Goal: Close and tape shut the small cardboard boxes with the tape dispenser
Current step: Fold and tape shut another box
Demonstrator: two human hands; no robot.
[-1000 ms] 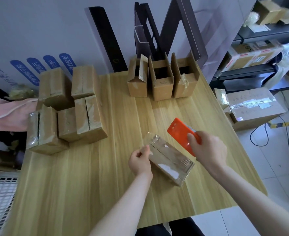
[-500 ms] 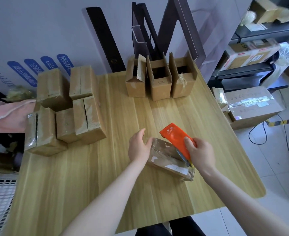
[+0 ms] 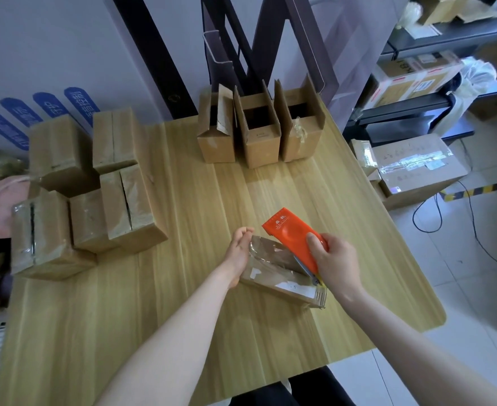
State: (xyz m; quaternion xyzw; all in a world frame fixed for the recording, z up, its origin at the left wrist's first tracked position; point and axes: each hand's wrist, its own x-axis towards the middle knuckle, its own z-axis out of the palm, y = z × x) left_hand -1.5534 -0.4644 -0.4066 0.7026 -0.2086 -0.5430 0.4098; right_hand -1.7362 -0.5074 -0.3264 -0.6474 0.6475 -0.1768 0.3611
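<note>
The box [image 3: 276, 272] being sealed lies near the front of the table [image 3: 183, 303], slanted toward the person, with shiny tape across its top. The left hand [image 3: 238, 254] is flat against the box's left end, fingers [image 3: 243, 233] straight and together, gripping nothing. I take it as a brace so the box cannot slide while tape is pulled.

The right hand [image 3: 336, 260] is wrapped round the orange dispenser [image 3: 292, 237]. The dispenser's near end sits on the right side of the box and its far end is tipped up. That is the angle you would want for the blade to bite and cut the strip, though I cannot make out the blade itself.

Three open boxes [image 3: 259, 136] stand in a row at the back, likely next in line and easy to reach. The taped boxes [image 3: 124, 206] are piled at the left, out of the working space.
</note>
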